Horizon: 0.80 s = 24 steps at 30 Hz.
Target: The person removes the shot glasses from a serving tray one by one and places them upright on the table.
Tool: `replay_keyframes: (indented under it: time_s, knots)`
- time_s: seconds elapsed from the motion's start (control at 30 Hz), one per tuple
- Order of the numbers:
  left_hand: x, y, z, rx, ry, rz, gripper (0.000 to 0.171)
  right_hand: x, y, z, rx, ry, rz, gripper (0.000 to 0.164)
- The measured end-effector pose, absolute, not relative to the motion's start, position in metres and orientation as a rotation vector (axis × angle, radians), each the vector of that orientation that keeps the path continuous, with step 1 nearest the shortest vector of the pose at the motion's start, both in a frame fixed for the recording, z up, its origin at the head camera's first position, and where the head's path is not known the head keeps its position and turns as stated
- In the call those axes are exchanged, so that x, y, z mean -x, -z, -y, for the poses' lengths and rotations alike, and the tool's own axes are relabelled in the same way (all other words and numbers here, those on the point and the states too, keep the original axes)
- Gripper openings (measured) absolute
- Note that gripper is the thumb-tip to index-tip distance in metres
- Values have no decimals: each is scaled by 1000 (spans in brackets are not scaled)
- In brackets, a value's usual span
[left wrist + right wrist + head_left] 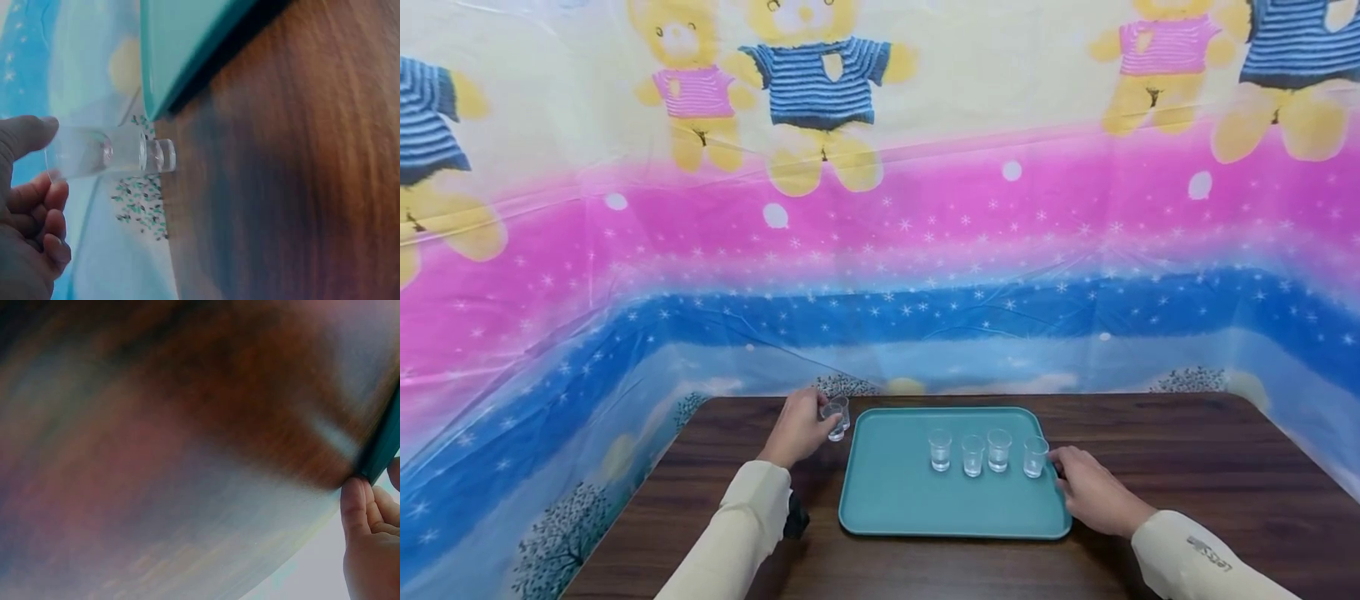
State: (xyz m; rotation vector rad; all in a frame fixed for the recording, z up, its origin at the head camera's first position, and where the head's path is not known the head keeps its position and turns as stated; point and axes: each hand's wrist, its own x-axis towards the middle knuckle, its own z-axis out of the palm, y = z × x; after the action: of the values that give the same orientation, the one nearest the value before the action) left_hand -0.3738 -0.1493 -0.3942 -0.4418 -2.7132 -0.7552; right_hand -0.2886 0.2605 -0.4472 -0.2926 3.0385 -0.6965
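Note:
Beside the left edge of a teal tray (895, 504), my left hand (797, 429) pinches a small clear shot glass (832, 423) near its rim with thumb and fingertips. Right behind it stands a second shot glass (845, 406); the two overlap in the head view, and I cannot tell whether they touch. In the left wrist view the held glass (87, 150) appears sideways, its base near the table. My right hand (1097, 493) grips the tray's right rim, and the right wrist view shows fingertips (354, 494) at the tray's edge (384, 440).
Several more clear shot glasses (972, 457) stand upright on the tray's right half. A dark wood table (1187, 467) carries everything. Behind it hangs a printed curtain (925, 317) with bears and snowflakes. Something black (796, 517) shows beneath the left sleeve.

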Motion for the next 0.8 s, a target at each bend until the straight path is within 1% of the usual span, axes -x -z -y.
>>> replay_keyframes:
  time_s: [0.37, 0.8]
  knots:
    - [380, 408, 146, 291, 742, 2805, 29, 290, 450, -263, 332, 710, -3048, 29]
    - [383, 413, 144, 241, 805, 2801, 32, 289, 447, -264, 358, 713, -3040, 31]
